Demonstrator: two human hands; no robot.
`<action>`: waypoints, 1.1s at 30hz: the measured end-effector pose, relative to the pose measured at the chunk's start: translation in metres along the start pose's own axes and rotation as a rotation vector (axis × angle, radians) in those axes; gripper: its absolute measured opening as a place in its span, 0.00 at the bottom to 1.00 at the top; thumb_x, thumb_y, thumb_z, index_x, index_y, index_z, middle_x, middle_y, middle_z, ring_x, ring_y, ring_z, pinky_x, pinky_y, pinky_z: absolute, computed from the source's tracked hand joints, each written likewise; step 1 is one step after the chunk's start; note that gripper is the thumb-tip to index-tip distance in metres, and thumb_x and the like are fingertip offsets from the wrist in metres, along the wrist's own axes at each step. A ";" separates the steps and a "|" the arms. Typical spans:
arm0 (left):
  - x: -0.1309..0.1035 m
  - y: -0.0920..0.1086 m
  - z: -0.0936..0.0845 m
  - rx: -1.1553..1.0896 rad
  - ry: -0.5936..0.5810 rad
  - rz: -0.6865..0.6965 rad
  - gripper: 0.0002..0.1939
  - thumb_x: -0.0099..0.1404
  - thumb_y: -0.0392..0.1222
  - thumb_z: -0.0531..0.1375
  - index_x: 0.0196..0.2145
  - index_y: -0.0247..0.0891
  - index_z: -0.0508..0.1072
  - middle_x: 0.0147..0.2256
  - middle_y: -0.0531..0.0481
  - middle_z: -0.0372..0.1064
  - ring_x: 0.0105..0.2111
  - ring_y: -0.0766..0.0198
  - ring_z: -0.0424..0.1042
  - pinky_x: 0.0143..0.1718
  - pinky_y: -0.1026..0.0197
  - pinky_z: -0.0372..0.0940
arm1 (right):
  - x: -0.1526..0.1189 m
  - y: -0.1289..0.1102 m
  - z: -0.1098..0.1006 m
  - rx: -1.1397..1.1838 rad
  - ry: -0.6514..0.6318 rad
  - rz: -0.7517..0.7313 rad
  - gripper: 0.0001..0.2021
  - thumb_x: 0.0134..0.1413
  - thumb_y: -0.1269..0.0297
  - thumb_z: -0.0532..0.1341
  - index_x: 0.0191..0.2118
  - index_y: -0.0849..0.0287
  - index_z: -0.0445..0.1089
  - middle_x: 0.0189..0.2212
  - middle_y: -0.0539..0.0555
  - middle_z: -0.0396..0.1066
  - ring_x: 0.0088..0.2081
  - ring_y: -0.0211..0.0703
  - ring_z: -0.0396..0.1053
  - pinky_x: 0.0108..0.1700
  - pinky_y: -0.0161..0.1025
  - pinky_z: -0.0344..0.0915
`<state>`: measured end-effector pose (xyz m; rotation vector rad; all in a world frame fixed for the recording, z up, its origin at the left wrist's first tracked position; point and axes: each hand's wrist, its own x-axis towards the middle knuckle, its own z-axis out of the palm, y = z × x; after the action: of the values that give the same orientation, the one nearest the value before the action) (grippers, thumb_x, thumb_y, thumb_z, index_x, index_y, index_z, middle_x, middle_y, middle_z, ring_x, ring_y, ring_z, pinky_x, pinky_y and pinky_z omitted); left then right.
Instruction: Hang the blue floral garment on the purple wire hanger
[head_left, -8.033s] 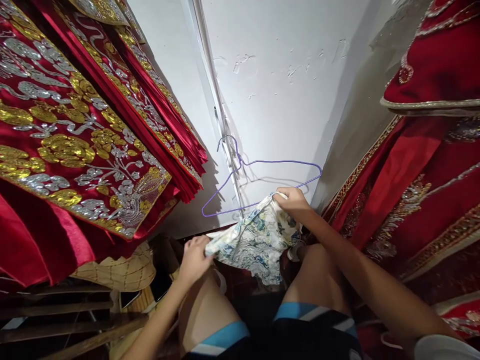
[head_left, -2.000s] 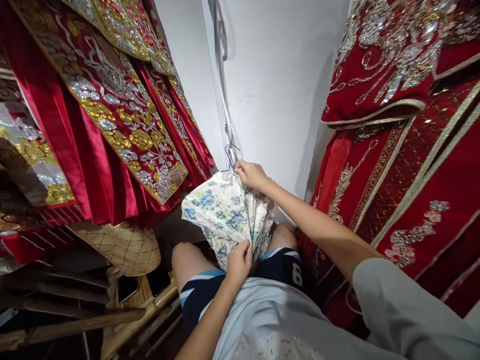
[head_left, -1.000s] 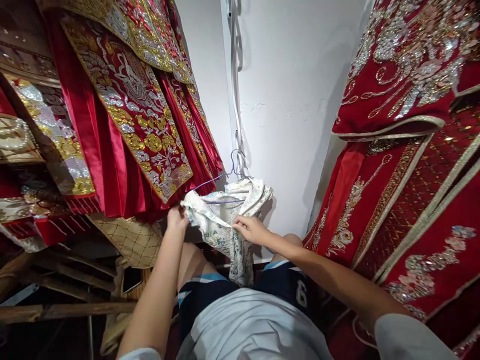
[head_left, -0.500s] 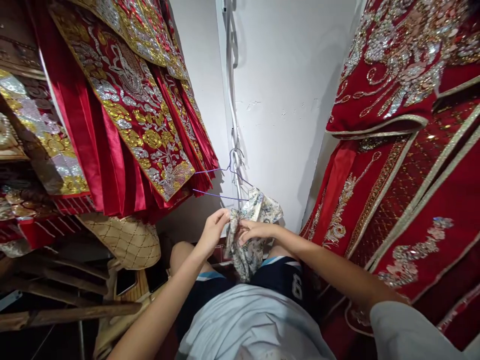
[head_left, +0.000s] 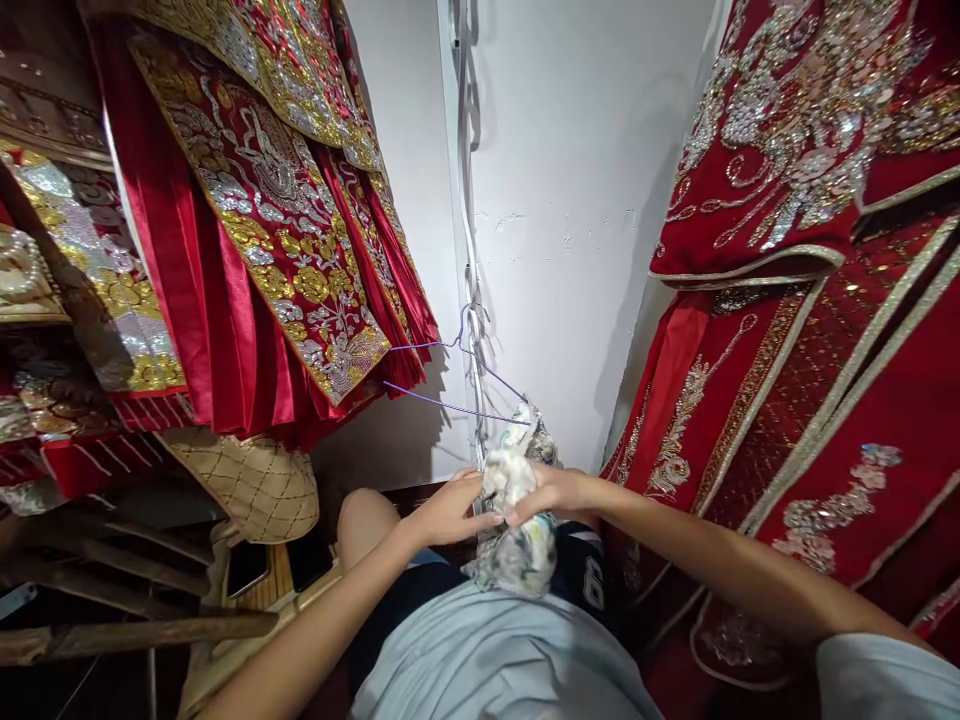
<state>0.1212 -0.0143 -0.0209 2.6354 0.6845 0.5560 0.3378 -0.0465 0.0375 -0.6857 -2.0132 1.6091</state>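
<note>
A floral, light-coloured cloth (head_left: pixel 517 555) is bunched above my lap, blurred in places. My left hand (head_left: pixel 454 508) grips its left side, thumb pointing inward. From the right, my right hand (head_left: pixel 551 490) holds the same cloth, its thumb near the left one. The cloth's upper part hangs on the right end of a thin purple wire hanger (head_left: pixel 491 372). That hanger's hook is at a pale vertical strip (head_left: pixel 466 250) against the wall. The fingers behind the cloth are partly hidden.
Red embroidered garments with gold and silver hang at the left (head_left: pixel 300 250) and right (head_left: pixel 787 380). A white wall (head_left: pixel 562 200) stands ahead. Lower left are wooden rails (head_left: pixel 150 635) and a phone (head_left: pixel 247 568) on a wooden surface.
Both hands have moved slightly down, and the right one also to the right. The cloth is gathered into a thicker bunch, and its part on the hanger has slid toward the hanger's right end.
</note>
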 end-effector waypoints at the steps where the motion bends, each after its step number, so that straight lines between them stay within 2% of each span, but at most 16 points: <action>1: 0.003 -0.004 0.003 0.052 -0.021 0.005 0.17 0.68 0.48 0.57 0.50 0.40 0.73 0.49 0.43 0.73 0.51 0.52 0.69 0.62 0.49 0.53 | -0.007 -0.006 0.001 -0.156 -0.085 0.055 0.14 0.41 0.55 0.70 0.28 0.59 0.71 0.23 0.47 0.67 0.28 0.39 0.64 0.34 0.36 0.63; 3: 0.007 -0.018 0.007 0.137 -0.105 -0.025 0.10 0.65 0.39 0.56 0.42 0.40 0.75 0.42 0.46 0.75 0.47 0.55 0.71 0.61 0.51 0.54 | -0.019 -0.019 0.002 -0.515 -0.177 0.166 0.10 0.45 0.58 0.68 0.26 0.58 0.71 0.20 0.46 0.64 0.25 0.37 0.60 0.31 0.34 0.58; 5: 0.006 -0.036 0.008 0.218 -0.203 -0.101 0.08 0.63 0.37 0.56 0.34 0.39 0.75 0.35 0.47 0.76 0.42 0.56 0.73 0.56 0.54 0.57 | -0.025 -0.027 -0.004 -0.820 -0.140 0.186 0.03 0.46 0.66 0.65 0.30 0.56 0.74 0.22 0.46 0.67 0.25 0.37 0.60 0.29 0.34 0.55; 7: -0.002 -0.054 0.003 0.263 -0.263 -0.195 0.10 0.63 0.42 0.57 0.27 0.39 0.74 0.29 0.47 0.74 0.34 0.57 0.72 0.48 0.56 0.61 | -0.022 -0.029 -0.019 -1.001 -0.016 0.125 0.13 0.42 0.74 0.62 0.36 0.54 0.75 0.26 0.47 0.71 0.27 0.39 0.63 0.30 0.34 0.54; 9: -0.015 -0.069 -0.010 0.278 -0.276 -0.273 0.15 0.65 0.48 0.56 0.24 0.38 0.73 0.24 0.47 0.72 0.28 0.58 0.71 0.39 0.59 0.63 | -0.008 -0.022 -0.043 -1.008 0.155 0.087 0.18 0.39 0.78 0.58 0.38 0.55 0.75 0.28 0.48 0.73 0.28 0.40 0.65 0.31 0.34 0.56; 11: -0.030 -0.079 -0.029 0.306 -0.266 -0.359 0.20 0.67 0.52 0.52 0.25 0.39 0.74 0.25 0.47 0.73 0.26 0.59 0.71 0.33 0.61 0.62 | 0.017 -0.008 -0.069 -0.854 0.367 0.045 0.21 0.40 0.78 0.56 0.43 0.57 0.73 0.34 0.51 0.75 0.30 0.41 0.68 0.34 0.34 0.60; 13: -0.041 -0.084 -0.054 0.356 -0.239 -0.445 0.23 0.69 0.54 0.49 0.27 0.39 0.75 0.27 0.44 0.75 0.28 0.57 0.73 0.34 0.60 0.63 | 0.047 0.009 -0.090 -0.680 0.603 -0.041 0.25 0.44 0.76 0.57 0.51 0.59 0.70 0.45 0.56 0.75 0.40 0.45 0.71 0.42 0.37 0.64; 15: -0.049 -0.086 -0.078 0.420 -0.204 -0.524 0.24 0.69 0.55 0.47 0.30 0.39 0.76 0.32 0.41 0.78 0.35 0.52 0.76 0.42 0.57 0.64 | 0.078 0.025 -0.101 -0.584 0.708 -0.074 0.27 0.46 0.72 0.59 0.55 0.60 0.67 0.51 0.59 0.73 0.48 0.49 0.70 0.48 0.40 0.64; 17: -0.054 -0.086 -0.099 0.482 -0.164 -0.593 0.21 0.68 0.52 0.48 0.36 0.40 0.78 0.42 0.38 0.78 0.46 0.48 0.76 0.50 0.53 0.63 | 0.100 0.038 -0.105 -0.551 0.716 -0.076 0.22 0.46 0.71 0.59 0.50 0.60 0.71 0.47 0.59 0.75 0.47 0.50 0.70 0.49 0.41 0.64; 19: -0.057 -0.085 -0.117 0.525 -0.117 -0.659 0.19 0.67 0.47 0.49 0.43 0.41 0.78 0.51 0.38 0.75 0.53 0.48 0.72 0.54 0.51 0.62 | 0.109 0.047 -0.104 -0.541 0.707 -0.080 0.14 0.45 0.71 0.57 0.39 0.59 0.73 0.38 0.56 0.77 0.41 0.48 0.71 0.45 0.40 0.65; 21: -0.058 -0.082 -0.130 0.551 -0.062 -0.731 0.19 0.66 0.44 0.50 0.45 0.39 0.77 0.51 0.36 0.75 0.53 0.47 0.73 0.53 0.51 0.64 | 0.104 0.051 -0.103 -0.535 0.709 -0.091 0.09 0.43 0.72 0.55 0.30 0.59 0.71 0.30 0.53 0.75 0.35 0.46 0.70 0.40 0.37 0.63; 23: -0.056 -0.077 -0.137 0.564 0.009 -0.795 0.20 0.66 0.44 0.48 0.43 0.36 0.77 0.47 0.32 0.76 0.48 0.44 0.76 0.48 0.49 0.66 | 0.091 0.052 -0.104 -0.534 0.710 -0.104 0.07 0.40 0.72 0.54 0.25 0.58 0.69 0.25 0.51 0.72 0.32 0.43 0.68 0.37 0.35 0.61; 26: -0.041 -0.063 -0.138 0.543 0.156 -0.786 0.22 0.69 0.45 0.45 0.46 0.35 0.75 0.47 0.32 0.75 0.46 0.44 0.76 0.46 0.49 0.67 | 0.072 0.045 -0.108 -0.529 0.690 -0.118 0.06 0.38 0.72 0.53 0.23 0.58 0.67 0.23 0.49 0.70 0.30 0.41 0.66 0.34 0.34 0.59; 29: -0.009 -0.050 -0.131 0.468 0.305 -0.665 0.23 0.71 0.44 0.41 0.46 0.35 0.73 0.43 0.38 0.76 0.45 0.50 0.75 0.47 0.54 0.66 | 0.068 0.036 -0.105 -0.518 0.675 -0.113 0.05 0.38 0.70 0.53 0.21 0.59 0.66 0.21 0.48 0.68 0.28 0.40 0.65 0.32 0.34 0.59; 33: 0.034 -0.048 -0.120 0.308 0.578 -0.522 0.20 0.65 0.39 0.46 0.48 0.33 0.72 0.40 0.43 0.76 0.40 0.54 0.75 0.43 0.57 0.67 | 0.068 0.028 -0.088 -0.512 0.655 -0.126 0.06 0.40 0.70 0.53 0.21 0.59 0.66 0.22 0.49 0.69 0.28 0.41 0.66 0.32 0.34 0.60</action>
<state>0.0751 0.0718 0.0707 2.3846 1.6822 1.1246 0.3446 0.0679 0.0318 -1.0717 -1.8936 0.6494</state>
